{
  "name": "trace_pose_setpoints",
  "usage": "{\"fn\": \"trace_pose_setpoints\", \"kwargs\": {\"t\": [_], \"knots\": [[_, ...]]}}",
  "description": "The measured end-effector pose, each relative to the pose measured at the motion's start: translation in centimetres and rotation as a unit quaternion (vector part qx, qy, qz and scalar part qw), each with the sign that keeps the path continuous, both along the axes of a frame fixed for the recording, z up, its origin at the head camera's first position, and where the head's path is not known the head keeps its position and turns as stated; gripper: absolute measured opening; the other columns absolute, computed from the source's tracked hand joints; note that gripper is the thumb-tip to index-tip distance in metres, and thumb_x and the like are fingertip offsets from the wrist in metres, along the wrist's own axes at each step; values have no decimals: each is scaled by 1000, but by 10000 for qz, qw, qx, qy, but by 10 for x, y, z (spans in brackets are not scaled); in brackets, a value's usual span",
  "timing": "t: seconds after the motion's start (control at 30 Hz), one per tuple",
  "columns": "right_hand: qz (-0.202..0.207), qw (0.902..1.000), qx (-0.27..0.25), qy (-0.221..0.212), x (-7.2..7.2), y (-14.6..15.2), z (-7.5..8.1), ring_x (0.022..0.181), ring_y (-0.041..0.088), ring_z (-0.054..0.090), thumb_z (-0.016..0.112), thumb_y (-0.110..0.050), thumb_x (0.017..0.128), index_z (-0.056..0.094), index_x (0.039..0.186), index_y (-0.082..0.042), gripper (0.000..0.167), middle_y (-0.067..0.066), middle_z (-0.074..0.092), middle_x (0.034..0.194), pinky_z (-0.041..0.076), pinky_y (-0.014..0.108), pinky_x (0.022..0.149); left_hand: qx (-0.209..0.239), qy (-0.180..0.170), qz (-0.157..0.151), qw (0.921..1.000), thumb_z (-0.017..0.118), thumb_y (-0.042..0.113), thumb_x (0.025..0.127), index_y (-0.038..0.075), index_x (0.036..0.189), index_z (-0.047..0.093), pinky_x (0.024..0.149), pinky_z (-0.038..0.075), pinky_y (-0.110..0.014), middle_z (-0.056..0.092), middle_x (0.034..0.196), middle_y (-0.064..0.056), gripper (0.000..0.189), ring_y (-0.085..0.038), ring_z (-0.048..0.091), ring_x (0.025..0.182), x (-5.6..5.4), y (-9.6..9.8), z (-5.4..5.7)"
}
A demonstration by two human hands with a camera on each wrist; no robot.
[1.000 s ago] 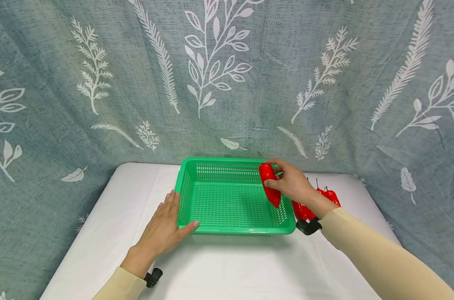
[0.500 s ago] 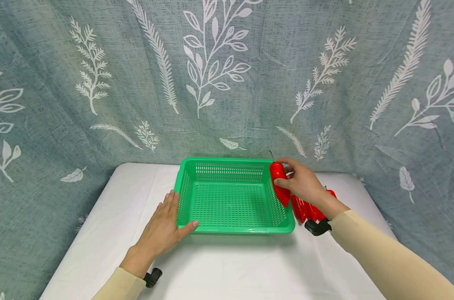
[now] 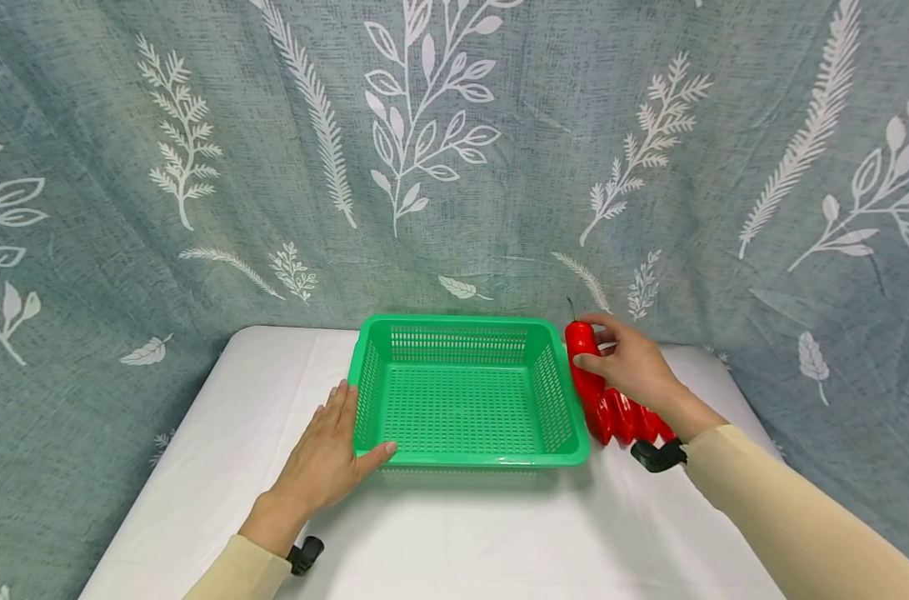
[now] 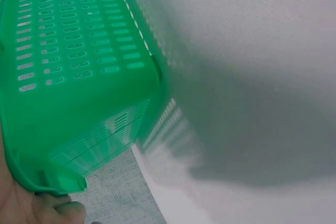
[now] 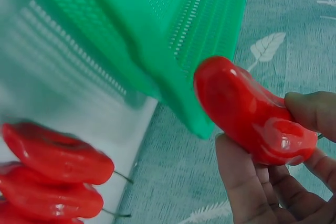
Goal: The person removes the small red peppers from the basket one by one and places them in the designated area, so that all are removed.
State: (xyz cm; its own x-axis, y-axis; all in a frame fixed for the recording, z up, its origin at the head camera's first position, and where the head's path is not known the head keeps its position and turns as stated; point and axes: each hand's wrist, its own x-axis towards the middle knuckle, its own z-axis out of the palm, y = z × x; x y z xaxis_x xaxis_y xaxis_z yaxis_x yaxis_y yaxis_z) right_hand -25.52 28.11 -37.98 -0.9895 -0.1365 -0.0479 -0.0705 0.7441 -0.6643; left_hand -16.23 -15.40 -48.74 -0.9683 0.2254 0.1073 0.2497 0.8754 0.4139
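Note:
A glossy red chili pepper (image 3: 585, 358) with a thin dark stem is pinched between the thumb and fingers of my right hand (image 3: 630, 364). It stands raised and tilted just past the right rim of a green slotted basket (image 3: 469, 460). In the right wrist view the held pepper (image 5: 241, 108) overlaps the basket's corner, its tip toward the basket. My left hand (image 3: 322, 454) rests along the basket's left rim, fingers straight and thumb over the front corner. From the left wrist view, fingertips (image 4: 68, 211) show at the rim of the basket (image 4: 79, 93).
Several more red peppers (image 3: 625, 417) lie in a row on the white-covered table (image 3: 454, 533), right of the basket; the right wrist view shows their stems beside the peppers (image 5: 58, 153). A grey-green leaf-patterned curtain (image 3: 454, 167) hangs behind the table.
My right hand has carried the pepper rightward, from over the basket's inside to beyond its right rim. The left hand and basket stay in place.

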Motion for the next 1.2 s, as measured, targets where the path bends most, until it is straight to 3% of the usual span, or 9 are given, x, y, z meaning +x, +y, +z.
{"fn": "trace_pose_setpoints", "kwargs": {"t": [0.57, 1.2], "knots": [[-216, 9995, 202, 132, 3, 36, 0, 114, 47, 65, 71, -20, 99, 42, 160, -9, 68, 31, 55, 139, 66, 41, 73, -44, 1, -17, 10000, 55, 72, 99, -10, 164, 17, 130, 21, -58, 13, 175, -25, 111, -40, 13, 163, 0, -1, 0], [-592, 9960, 589, 316, 5, 74, -10, 111, 52, 64, 72, -21, 99, 40, 158, -1, 70, 36, 54, 135, 66, 51, 77, -55, 25, -13, 10000, 54, 73, 99, -9, 165, 16, 130, 21, -58, 12, 175, -24, 112, -40, 14, 163, 0, 0, 0]]}}
